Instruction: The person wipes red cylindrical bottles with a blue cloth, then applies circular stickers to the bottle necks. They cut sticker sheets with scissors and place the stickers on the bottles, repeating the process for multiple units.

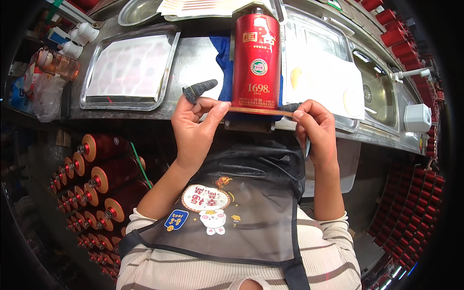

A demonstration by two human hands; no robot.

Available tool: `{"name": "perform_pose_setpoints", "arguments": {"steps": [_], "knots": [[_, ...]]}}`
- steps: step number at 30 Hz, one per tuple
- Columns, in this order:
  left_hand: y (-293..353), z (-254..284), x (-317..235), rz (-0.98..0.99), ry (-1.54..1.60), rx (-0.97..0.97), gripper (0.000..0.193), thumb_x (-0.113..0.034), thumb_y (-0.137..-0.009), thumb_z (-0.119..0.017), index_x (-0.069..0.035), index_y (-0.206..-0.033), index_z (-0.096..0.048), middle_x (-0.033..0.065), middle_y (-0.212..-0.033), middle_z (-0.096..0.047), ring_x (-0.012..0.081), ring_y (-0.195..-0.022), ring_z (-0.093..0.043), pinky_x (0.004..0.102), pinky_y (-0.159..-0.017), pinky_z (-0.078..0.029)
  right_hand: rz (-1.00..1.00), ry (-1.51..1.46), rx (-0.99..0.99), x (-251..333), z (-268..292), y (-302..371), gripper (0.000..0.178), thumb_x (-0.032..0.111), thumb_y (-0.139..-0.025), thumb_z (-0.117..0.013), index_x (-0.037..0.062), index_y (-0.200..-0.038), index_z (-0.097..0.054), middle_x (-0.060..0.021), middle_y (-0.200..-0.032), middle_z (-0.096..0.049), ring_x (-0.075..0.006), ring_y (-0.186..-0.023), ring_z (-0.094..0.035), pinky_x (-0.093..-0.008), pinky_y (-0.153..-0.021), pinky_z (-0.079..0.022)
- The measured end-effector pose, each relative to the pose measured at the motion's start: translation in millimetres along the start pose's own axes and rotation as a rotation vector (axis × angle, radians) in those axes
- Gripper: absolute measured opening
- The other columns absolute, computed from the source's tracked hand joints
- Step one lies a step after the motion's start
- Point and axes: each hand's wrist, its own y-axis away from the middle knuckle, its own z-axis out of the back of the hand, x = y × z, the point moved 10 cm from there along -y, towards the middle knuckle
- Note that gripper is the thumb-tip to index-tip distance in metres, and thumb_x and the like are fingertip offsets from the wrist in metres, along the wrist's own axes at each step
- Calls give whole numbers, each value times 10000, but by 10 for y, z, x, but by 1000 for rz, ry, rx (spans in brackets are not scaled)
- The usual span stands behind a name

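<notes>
A red bottle (pixel 256 58) with gold print lies in front of me, its neck pointing away. Across its near end runs a thin, copper-brown strip (pixel 256 111). My left hand (pixel 198 123) pinches the strip's left end between thumb and fingers, while its index finger, in a dark finger cot (pixel 200 90), sticks up. At the other end my right hand (pixel 315 126) is closed on the strip, with another dark finger cot (pixel 290 107) along it. A slim bluish thing (pixel 308 146) shows below the right fingers; its kind is unclear.
Left of the bottle stands a metal tray (pixel 92 99) with printed sheets; a blue cloth (pixel 221 60) lies beside the bottle. To the right are pale sheets (pixel 324 82), a sink (pixel 374 94) and a white container (pixel 417 118). Racked red bottles (pixel 104 176) fill the lower left.
</notes>
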Motion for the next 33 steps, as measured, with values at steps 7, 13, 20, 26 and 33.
{"name": "perform_pose_setpoints", "arguments": {"steps": [7,13,20,26,33], "knots": [[-3,22,45,16,-3,-16,358,17,-902,-702,8,-1234,-570,54,-884,-709,74,-821,-644,202,-738,-489,28,5,-6,-13,-15,-9,131,105,-912,-647,58,-805,-588,59,-656,-507,-17,-538,-412,-192,-483,-304],[-12,46,105,5,3,-23,320,-3,-895,-725,2,-1179,-579,27,-865,-698,49,-793,-628,193,-711,-481,75,42,-21,-15,-53,-15,140,123,-926,-636,57,-821,-570,49,-565,-475,-24,-450,-391,-188,-407,-290],[-21,29,126,22,-52,18,362,20,-906,-689,8,-1245,-563,60,-911,-707,98,-869,-661,218,-798,-502,76,80,-39,-33,-76,-19,150,145,-918,-645,66,-813,-572,57,-584,-479,-18,-480,-404,-188,-426,-298],[-38,15,113,6,-66,21,365,27,-925,-642,19,-1276,-542,92,-1033,-701,125,-955,-662,246,-858,-515,97,109,-49,-46,-90,-48,140,151,-904,-648,62,-815,-586,66,-666,-502,-3,-555,-425,-188,-502,-322],[-135,-109,113,47,41,103,444,-1,-965,-588,11,-1385,-445,144,-1355,-572,160,-1245,-543,287,-1026,-443,63,54,-29,-134,-79,-79,189,208,-930,-652,61,-831,-586,60,-702,-519,-3,-568,-422,-194,-513,-323]]}}
